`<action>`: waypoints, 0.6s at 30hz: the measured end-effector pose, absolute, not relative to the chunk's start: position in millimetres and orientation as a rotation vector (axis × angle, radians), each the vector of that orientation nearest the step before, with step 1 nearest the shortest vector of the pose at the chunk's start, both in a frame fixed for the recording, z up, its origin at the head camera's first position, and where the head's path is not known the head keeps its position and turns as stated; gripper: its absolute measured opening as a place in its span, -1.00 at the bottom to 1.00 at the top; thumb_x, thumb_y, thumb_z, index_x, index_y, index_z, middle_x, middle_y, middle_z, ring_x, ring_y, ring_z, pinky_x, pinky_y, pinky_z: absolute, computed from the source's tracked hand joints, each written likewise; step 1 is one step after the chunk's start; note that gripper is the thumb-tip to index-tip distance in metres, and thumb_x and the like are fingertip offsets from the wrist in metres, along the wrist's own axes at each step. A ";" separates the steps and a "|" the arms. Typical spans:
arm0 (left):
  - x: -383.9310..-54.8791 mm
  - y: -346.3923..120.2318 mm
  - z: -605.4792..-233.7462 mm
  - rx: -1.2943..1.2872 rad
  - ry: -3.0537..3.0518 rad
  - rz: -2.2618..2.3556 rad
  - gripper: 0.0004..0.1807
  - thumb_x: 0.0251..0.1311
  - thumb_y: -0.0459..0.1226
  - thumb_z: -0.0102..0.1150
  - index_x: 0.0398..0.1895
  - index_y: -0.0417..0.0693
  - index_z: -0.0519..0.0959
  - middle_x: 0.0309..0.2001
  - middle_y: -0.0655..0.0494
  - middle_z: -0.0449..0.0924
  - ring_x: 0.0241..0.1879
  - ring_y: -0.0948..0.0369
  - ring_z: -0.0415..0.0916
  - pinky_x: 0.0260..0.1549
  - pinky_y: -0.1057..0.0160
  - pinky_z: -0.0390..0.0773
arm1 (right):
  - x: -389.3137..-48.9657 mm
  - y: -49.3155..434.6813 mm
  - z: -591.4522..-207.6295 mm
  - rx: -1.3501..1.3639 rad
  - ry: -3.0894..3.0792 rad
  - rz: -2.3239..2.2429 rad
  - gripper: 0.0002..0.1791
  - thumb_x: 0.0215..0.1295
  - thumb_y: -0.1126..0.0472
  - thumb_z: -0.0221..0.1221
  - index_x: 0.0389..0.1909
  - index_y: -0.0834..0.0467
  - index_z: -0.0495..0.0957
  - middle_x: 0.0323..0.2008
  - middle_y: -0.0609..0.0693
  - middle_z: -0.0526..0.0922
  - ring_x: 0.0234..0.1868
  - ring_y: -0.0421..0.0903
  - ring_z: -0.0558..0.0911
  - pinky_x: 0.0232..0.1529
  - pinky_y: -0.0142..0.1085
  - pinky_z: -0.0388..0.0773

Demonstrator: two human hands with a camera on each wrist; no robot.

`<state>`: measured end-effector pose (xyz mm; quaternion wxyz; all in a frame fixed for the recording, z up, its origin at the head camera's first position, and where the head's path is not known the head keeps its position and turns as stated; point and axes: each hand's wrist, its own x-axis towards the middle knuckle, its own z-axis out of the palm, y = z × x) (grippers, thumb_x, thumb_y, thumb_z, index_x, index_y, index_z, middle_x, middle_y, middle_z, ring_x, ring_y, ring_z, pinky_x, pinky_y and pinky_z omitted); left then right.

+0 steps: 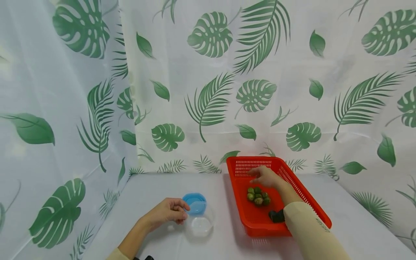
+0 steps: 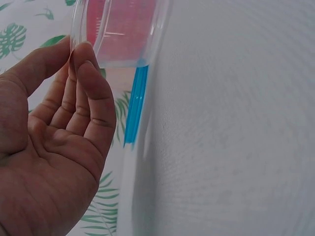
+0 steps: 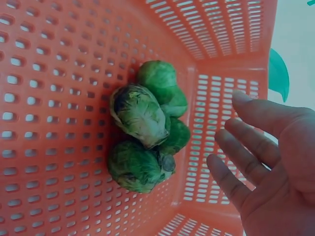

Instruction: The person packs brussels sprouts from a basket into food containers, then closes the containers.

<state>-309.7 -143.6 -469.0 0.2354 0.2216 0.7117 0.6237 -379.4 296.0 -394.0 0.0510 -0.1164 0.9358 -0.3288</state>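
My left hand point(image 1: 170, 211) pinches the rim of a clear round plastic container point(image 1: 199, 224) between thumb and fingertips, seen close in the left wrist view at the container's wall point(image 2: 123, 34). Just behind the container lies a blue lid point(image 1: 194, 198), partly seen through the clear plastic. Inside a red perforated basket point(image 1: 236, 213), several Brussels sprouts point(image 1: 258, 200) sit in a cluster on the floor. Above the basket's far part is my right hand point(image 1: 264, 177), its fingers spread and holding nothing. In the right wrist view the hand is beside the sprouts point(image 3: 140, 115), apart from them.
A white table point(image 1: 143, 191) carries the container, lid and basket. Behind and to the left hang white curtains with green leaf prints point(image 1: 208, 104). The basket's raised walls surround the sprouts, and a black wrist strap point(image 1: 276, 216) shows at my right sleeve.
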 end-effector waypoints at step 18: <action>-310.3 -143.9 -470.3 0.610 1.950 1.711 -0.57 0.33 -0.31 0.36 0.13 -0.44 0.54 -0.34 0.14 0.72 -0.38 0.24 0.63 -0.26 0.24 0.67 | -373.7 301.0 -398.7 -0.226 2.767 -0.820 -0.52 0.32 0.33 0.35 0.27 0.20 0.61 0.18 0.18 0.69 0.10 0.10 0.68 0.20 0.16 0.61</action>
